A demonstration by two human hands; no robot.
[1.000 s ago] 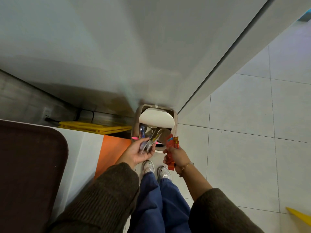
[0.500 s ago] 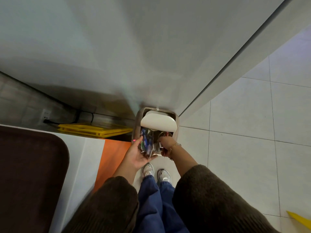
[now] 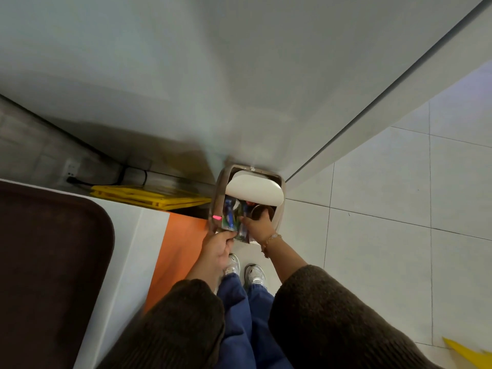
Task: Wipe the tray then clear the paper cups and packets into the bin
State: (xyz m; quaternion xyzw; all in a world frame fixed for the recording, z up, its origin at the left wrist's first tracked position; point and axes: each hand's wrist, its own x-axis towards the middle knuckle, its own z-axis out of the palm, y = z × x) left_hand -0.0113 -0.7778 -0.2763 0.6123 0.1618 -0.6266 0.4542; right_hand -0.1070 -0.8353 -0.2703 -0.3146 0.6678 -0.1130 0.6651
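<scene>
Your left hand (image 3: 217,246) is clamped on a bunch of packets (image 3: 229,218), fingers curled round their lower ends at the near rim of the bin (image 3: 221,187). Packets are glossy, with blue and green print, standing roughly upright with their upper ends poking into the opening. Your right hand (image 3: 257,225) is over the opening just beside them, thumb against one packet and fingers curled down toward a round brown paper cup (image 3: 257,209) inside; can't tell if it grips anything. Bin is taupe with a white swing lid (image 3: 254,189) and sits on the floor in the wall corner. Dark brown tray (image 3: 53,249) lies on the white-and-orange counter (image 3: 127,249) to your left, well apart from the bin.
</scene>
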